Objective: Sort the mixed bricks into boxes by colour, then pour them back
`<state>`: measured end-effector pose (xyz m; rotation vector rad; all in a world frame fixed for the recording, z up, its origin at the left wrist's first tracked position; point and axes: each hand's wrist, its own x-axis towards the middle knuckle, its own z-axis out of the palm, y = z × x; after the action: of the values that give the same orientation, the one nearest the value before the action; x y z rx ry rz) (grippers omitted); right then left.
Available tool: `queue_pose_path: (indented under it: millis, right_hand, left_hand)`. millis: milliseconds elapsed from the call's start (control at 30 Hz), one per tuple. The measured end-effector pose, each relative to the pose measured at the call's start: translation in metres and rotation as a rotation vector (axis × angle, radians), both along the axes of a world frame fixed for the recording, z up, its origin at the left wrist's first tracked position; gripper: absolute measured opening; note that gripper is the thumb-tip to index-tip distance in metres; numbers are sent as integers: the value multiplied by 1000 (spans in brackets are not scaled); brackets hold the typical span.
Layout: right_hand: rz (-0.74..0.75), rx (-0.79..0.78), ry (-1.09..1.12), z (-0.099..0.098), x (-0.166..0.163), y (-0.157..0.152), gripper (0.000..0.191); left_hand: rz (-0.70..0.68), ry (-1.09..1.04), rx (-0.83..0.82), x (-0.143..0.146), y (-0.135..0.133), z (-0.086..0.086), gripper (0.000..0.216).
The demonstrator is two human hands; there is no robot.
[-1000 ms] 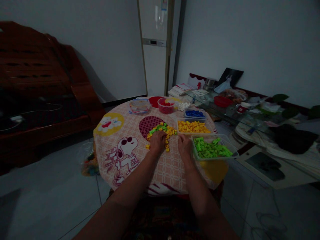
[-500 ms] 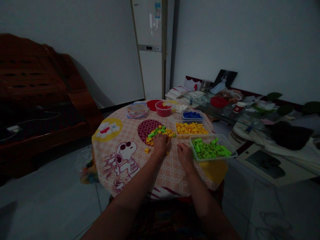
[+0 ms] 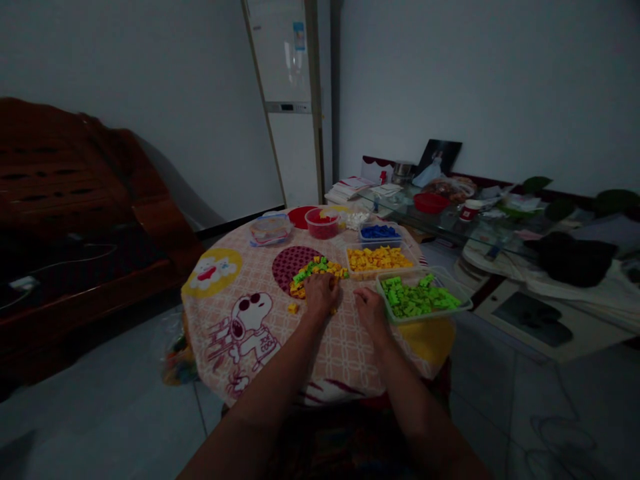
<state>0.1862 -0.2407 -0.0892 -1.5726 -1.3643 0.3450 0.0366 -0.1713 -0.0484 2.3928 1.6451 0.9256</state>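
My left hand (image 3: pixel 321 295) rests at the near side of a heap of small yellow and green toy blocks (image 3: pixel 320 268). Its fingers curl down against the heap, and their tips are hidden. A single yellow block (image 3: pixel 293 308) lies to the left of it. My right hand (image 3: pixel 370 309) is closed, low over the tablecloth, just left of a clear tub of green blocks (image 3: pixel 420 297). Whatever it may hold cannot be made out. Behind that stands a clear tub of yellow blocks (image 3: pixel 380 258).
Farther back on the round table's patterned cloth (image 3: pixel 345 347) are a tub of blue blocks (image 3: pixel 380 232), a round tub with red pieces (image 3: pixel 323 223), white pieces (image 3: pixel 356 220) and a lidded clear box (image 3: pixel 271 229). A cluttered glass table (image 3: pixel 450 223) stands at the right.
The camera view has shifted slightly. My left hand stays at the heap with a small change of pose. My right hand keeps closed beside the green tub.
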Motion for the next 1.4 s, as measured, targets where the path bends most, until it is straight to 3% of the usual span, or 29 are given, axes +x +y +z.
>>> queue_pose_path:
  millis: [200,467,667,733,900,1033,1233,1400]
  right_hand:
    - [-60,-19,10,7,-3,14,26]
    - [0,-20,34,10,-2,18,24]
    - [18,-22,53,7,0,17,22]
    - [22,-23,64,7,0,16,23]
    - [19,-21,101,9,-1,14,26]
    - [8,-43,119,9,-2,12,25]
    - [11,-24,108,4,-1,13,27]
    - [5,-28,96,4,0,12,28]
  left_hand:
    - [-64,-98,49,3,0,4,20]
    - [-252,-375,-52,39,26,19,34]
    - [-364,-558,-129,43,34,13,49]
    - [-359,-541,-102,34,31,12,47]
    - [-119,-440,-21,-5,25,11,30]
    - [-45,-292,-46,-28,12,3,25]
    - [-147,-94,-37,-29,-14,-4,25]
    - [-246,-88,-25,-28,-14,-5,23]
